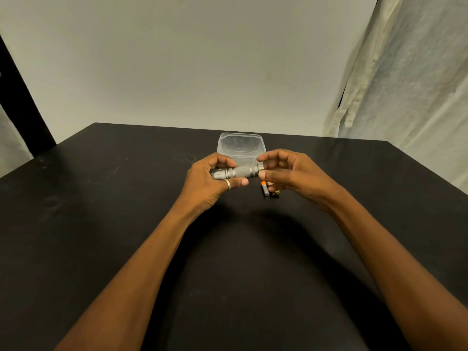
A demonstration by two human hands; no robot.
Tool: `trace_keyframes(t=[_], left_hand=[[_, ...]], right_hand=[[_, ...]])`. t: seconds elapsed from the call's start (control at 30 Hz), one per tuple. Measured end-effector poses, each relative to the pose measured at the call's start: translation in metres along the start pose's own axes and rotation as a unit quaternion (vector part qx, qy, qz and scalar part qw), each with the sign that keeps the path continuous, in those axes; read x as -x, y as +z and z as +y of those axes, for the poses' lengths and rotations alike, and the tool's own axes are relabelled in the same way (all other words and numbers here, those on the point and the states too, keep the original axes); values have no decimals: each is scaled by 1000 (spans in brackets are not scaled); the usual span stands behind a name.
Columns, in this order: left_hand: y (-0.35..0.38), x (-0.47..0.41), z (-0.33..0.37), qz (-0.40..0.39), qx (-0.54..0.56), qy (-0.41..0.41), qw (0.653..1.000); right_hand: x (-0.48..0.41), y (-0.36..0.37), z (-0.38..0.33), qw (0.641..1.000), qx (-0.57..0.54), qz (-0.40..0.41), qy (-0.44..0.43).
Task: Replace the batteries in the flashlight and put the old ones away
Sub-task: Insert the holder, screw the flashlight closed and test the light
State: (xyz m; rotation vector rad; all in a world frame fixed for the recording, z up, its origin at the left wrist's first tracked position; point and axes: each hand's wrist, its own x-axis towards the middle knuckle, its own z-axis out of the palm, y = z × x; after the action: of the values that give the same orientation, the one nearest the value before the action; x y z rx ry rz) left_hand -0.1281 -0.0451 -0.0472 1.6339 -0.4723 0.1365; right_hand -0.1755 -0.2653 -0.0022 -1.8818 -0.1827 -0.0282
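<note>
One head-worn wide-angle view, facing forward and down, close over the black table [106, 188], wall [177, 72] beyond

Silver knurled flashlight [241, 171], orange-tipped battery [264, 188], black table [101, 198].

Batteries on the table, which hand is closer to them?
Right. The right hand hovers just above the batteries, pinching the flashlight tail; the left hand grips its head, farther to their left.
</note>
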Motion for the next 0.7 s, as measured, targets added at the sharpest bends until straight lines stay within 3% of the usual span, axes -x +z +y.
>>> trace_keyframes(t=[0.23, 0.5, 0.7], left_hand=[[1, 1, 1, -6, -7, 4, 1000], [1, 0, 1, -3, -7, 2, 1000], [2, 1, 1, -4, -12, 6, 1000]], right_hand=[[-2, 9, 3, 997, 78, 16, 25], [0, -1, 1, 1000, 6, -10, -1], [1, 8, 1, 997, 65, 0, 40]])
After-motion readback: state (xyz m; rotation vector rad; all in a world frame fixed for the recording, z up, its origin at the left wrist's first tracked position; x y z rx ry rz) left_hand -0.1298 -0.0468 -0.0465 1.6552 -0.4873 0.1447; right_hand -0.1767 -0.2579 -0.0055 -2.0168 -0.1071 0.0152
